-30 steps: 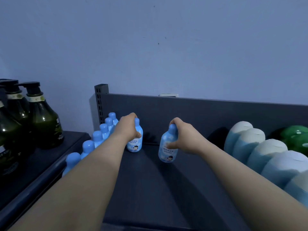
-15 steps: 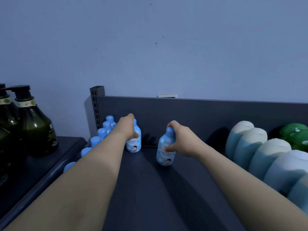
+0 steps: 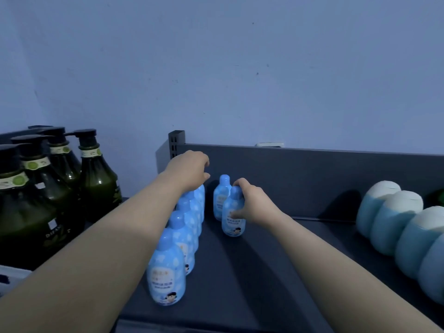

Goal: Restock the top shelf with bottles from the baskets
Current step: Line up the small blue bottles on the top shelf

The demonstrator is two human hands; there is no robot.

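On the shelf [image 3: 264,272], right grip [image 3: 252,205] holds bottle [image 3: 231,222].

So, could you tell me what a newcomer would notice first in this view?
Two bare arms reach over the dark shelf: the right hand grips a small blue bottle in front of a second blue bottle by the back panel, while the left hand hovers empty above the row of blue bottles along the left edge. Far left stand dark green pump bottles, at right pale blue-and-white bottles.

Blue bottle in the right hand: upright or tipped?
Upright: the blue bottle stands cap-up, base on the shelf, right hand gripping its upper part.
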